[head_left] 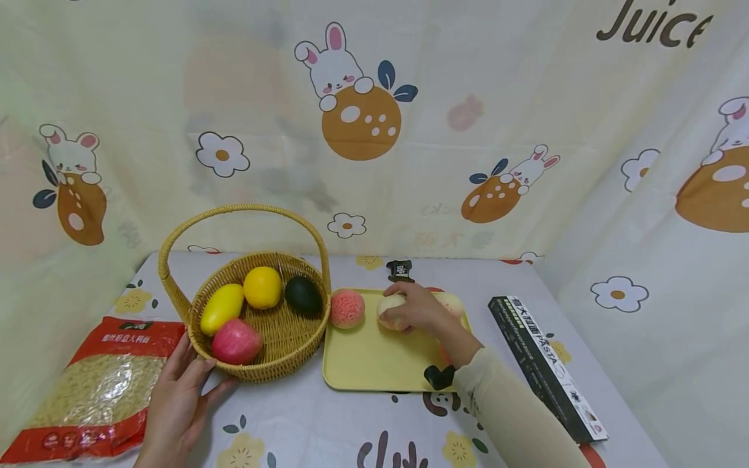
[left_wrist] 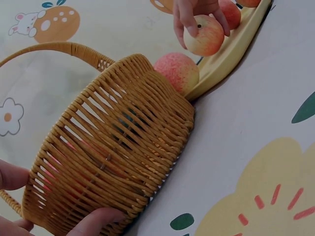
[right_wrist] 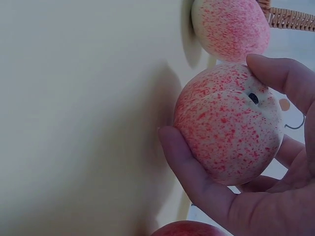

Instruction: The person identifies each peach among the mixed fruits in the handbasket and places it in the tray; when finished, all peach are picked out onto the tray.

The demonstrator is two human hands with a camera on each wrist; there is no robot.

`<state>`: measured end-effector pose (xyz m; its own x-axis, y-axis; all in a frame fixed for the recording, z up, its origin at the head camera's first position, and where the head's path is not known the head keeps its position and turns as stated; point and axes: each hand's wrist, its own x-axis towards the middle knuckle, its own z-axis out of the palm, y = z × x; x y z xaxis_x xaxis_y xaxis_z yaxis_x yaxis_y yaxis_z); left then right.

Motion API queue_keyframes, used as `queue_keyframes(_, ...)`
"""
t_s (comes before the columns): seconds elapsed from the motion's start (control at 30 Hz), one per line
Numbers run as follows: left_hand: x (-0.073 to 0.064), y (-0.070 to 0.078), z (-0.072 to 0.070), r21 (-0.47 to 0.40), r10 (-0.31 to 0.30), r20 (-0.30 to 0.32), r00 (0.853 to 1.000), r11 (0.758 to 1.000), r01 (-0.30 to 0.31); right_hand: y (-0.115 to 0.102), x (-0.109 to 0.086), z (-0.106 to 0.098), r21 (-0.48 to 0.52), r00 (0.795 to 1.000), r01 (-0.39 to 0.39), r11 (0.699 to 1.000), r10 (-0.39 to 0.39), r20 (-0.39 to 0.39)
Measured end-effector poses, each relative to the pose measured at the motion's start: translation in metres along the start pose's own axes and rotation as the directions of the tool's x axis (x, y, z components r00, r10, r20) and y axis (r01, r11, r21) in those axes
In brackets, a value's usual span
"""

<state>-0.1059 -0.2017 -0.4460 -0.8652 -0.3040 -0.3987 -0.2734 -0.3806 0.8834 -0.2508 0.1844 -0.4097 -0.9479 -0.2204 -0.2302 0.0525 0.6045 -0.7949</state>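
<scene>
My right hand [head_left: 409,309] grips a pale peach [right_wrist: 229,123] with pink speckles, thumb on one side and fingers curled on the other. It is over the yellow tray [head_left: 380,374]. Left of it, at the tray's edge beside the basket, lies a pinker peach [head_left: 348,309]. Another pale peach [head_left: 450,302] is partly hidden behind my right hand. My left hand [head_left: 178,403] rests against the near left side of the wicker basket [left_wrist: 113,142], fingers spread and touching its wall. The basket holds a mango [head_left: 222,309], an orange-like yellow fruit [head_left: 262,287], a dark green avocado [head_left: 303,296] and a pink-red fruit [head_left: 236,342].
A red-ended bag of pasta [head_left: 99,390] lies left of the basket, close to my left hand. A long black pasta box [head_left: 547,367] lies to the right of the tray. The basket's tall handle [head_left: 246,208] arches up. A patterned curtain [head_left: 409,195] hangs behind the table.
</scene>
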Motion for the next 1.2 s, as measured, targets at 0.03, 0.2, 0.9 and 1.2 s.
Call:
queue_keyframes(0.03, 0.0, 0.0, 0.0, 0.0, -0.001, -0.001, 1.0, 1.0, 0.001, 0.0, 0.0, 0.0, -0.006, 1.0, 0.0, 1.0, 0.0, 0.005)
queue_keyframes(0.2, 0.001, -0.001, 0.001, -0.001, -0.002, -0.009, 1.0, 1.0, 0.002, 0.0, -0.001, 0.002, -0.026, 1.0, 0.001, 1.0, -0.001, 0.012)
queue_keyframes(0.9, 0.001, 0.001, 0.003, 0.006, -0.019, -0.023, 1.0, 1.0, 0.019, -0.005, -0.011, -0.006, 0.012, 0.997, -0.029, 0.999, 0.028, 0.077)
queue_keyframes(1.2, 0.001, 0.0, 0.004, 0.012, -0.01, -0.024, 1.0, 1.0, 0.01, -0.011, -0.019, -0.017, 0.003, 0.995, -0.033, 0.999, 0.033, 0.094)
